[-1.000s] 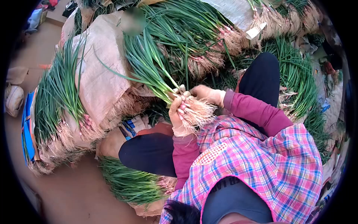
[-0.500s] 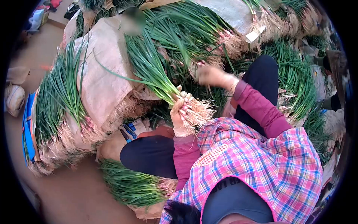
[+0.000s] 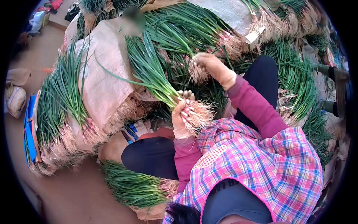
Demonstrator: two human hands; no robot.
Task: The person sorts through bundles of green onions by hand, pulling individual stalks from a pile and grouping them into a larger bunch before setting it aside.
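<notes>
My left hand (image 3: 179,118), in a pale glove, is closed round the bulb end of a bunch of spring onions (image 3: 158,80). Their green leaves slant up and left, while pinkish bulbs and stringy roots poke out to the right of the fingers. Above and to the right, my right hand (image 3: 215,68) has its gloved fingers curled at the bulb end of some spring onions at the edge of the pile (image 3: 186,28). Roots hang just below those fingertips; how many stalks they grip is hidden.
A pale sack sheet (image 3: 102,63) covers part of a heap on the left, with more spring onions (image 3: 61,93) beside it. Another bundle (image 3: 136,184) lies by my knee. To the right are further green stalks (image 3: 294,74). Brown floor (image 3: 82,190) shows at lower left.
My right hand, blurred before, is now sharper, with its fingers at the bulb end of spring onions. The left hand still holds its bunch in nearly the same place.
</notes>
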